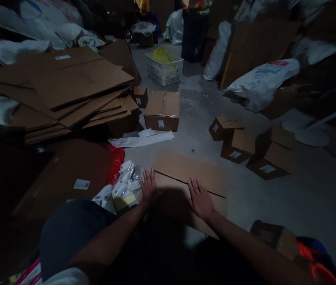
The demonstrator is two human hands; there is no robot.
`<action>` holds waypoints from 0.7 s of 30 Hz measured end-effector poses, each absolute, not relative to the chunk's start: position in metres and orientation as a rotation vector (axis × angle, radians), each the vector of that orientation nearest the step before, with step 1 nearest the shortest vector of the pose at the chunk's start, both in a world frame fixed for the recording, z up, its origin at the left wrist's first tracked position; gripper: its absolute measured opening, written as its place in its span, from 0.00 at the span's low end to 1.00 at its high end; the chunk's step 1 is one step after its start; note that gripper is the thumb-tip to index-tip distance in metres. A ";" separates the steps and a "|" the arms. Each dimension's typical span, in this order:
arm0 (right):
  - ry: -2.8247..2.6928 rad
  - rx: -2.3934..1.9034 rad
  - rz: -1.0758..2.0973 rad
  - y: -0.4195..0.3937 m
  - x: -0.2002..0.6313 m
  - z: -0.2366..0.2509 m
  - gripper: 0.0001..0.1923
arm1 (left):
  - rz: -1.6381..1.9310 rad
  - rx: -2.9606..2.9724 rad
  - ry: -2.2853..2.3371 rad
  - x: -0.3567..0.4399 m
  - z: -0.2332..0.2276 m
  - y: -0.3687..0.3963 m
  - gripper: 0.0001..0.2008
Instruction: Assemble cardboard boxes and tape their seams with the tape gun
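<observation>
A brown cardboard box [190,164] lies on the floor in front of me, its two long top flaps folded in with a narrow dark gap between them. My left hand [148,186] rests at the box's left edge with fingers stretched out. On the near flap, my right hand [201,200] lies flat, its fingertips close to the gap. Neither hand holds anything. To the left of my left hand sit several white labelled packets [123,178] and a red plastic bag [116,162]. The near side of the box is in shadow.
Flattened cardboard sheets [82,79] are stacked at the left. A taped carton [162,111] stands ahead, before a white crate [165,71] holding something yellow. Several small boxes [239,144] stand at the right. White paper strips [144,138] lie on the floor.
</observation>
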State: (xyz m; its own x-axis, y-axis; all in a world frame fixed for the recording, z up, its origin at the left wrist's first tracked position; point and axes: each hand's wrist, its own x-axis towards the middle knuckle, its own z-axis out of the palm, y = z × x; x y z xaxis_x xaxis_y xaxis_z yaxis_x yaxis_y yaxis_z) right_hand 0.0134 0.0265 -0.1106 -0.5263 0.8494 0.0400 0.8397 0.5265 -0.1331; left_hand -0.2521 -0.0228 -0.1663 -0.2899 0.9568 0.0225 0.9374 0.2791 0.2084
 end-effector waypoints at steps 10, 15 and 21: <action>-2.664 -1.352 0.515 0.022 0.041 -0.143 0.35 | 0.244 2.251 1.942 -0.257 -0.170 -0.013 0.34; -2.701 -1.316 0.612 0.018 0.034 -0.112 0.35 | 0.162 2.296 1.888 -0.258 -0.165 -0.010 0.32; -2.595 -1.541 0.749 0.049 0.145 -0.041 0.24 | 0.214 2.453 1.799 -0.269 -0.172 0.002 0.43</action>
State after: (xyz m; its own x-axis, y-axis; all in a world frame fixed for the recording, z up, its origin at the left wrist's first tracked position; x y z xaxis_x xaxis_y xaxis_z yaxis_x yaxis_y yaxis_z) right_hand 0.1447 0.0489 -0.0410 -0.5083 0.8347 -0.2120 0.8193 0.3928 -0.4177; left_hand -0.2694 0.0020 -0.1720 0.2955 0.9535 0.0587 0.9407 -0.3012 0.1561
